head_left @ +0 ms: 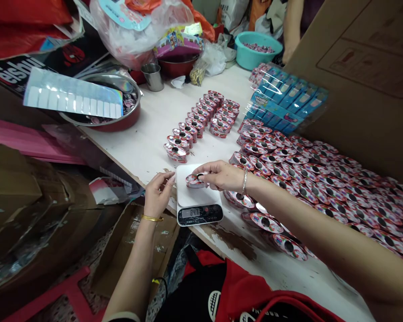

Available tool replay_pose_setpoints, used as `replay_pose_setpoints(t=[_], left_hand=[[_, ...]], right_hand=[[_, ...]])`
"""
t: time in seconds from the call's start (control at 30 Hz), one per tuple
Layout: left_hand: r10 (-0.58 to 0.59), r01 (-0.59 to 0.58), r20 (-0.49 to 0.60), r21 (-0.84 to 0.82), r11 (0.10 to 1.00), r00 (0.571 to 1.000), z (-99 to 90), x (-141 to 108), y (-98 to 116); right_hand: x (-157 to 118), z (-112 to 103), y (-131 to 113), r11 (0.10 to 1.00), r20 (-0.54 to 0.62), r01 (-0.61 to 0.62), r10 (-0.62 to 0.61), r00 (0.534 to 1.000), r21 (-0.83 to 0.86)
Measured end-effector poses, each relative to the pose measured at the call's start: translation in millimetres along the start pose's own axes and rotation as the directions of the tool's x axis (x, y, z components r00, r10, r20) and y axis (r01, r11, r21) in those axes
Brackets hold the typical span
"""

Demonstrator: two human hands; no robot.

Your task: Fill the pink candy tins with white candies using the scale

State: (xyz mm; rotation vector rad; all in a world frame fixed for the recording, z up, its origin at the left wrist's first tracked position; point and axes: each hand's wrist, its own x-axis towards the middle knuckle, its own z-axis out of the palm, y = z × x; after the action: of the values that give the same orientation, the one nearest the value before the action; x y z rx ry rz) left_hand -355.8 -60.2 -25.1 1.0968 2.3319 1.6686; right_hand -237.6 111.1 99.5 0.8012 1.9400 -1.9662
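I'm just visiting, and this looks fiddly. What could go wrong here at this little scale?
The right hand is touching the small pack on the kitchen scale, so its pressure could throw off the reading. The neighbouring packs sit close against the scale and might get nudged onto it. Those near the table's front edge could perhaps be knocked off by the right forearm, which reaches over them.

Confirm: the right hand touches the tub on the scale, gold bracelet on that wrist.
The gold bracelet is on the left wrist, not the right, in the head view. The right hand does touch the tub on the kitchen scale.
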Motion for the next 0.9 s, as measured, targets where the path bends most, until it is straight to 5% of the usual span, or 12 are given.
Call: replay_pose_setpoints(t=[0.27, 0.43, 0.63, 0.77, 0.9], left_hand=[[-0.024, 0.024, 0.000, -0.005, 1.000, 1.000, 0.8, 1.5, -3.2], [-0.028, 0.028, -0.010, 0.020, 0.999, 1.000, -0.7, 2.2, -4.4], [-0.026, 0.026, -0.014, 0.020, 0.999, 1.000, -2.0, 3.7, -3.4], [-0.015, 0.015, -0.015, 0.023, 1.000, 1.000, -1.6, 5.5, -1.7], [-0.001, 0.001, -0.003, 0.028, 1.000, 1.000, -3.0, 6.5, 4.1]], right_hand=[[0.3, -2.6, 2.9, 1.000, 0.062, -0.004, 0.003, 0.998, 0.020], [-6.8, -11.7, 3.0, 0.976, 0.015, 0.062, -0.067, 0.998, 0.211], [-42.0, -33.5, 18.0, 0.828, -0.186, 0.190, -0.106, 0.977, 0.528], [-73.5, -34.7, 37.7, 0.818, -0.275, 0.179, -0.027, 0.961, 0.546], [-97.4, -21.3, 61.8, 0.823, -0.239, 0.124, 0.014, 0.971, 0.554]])
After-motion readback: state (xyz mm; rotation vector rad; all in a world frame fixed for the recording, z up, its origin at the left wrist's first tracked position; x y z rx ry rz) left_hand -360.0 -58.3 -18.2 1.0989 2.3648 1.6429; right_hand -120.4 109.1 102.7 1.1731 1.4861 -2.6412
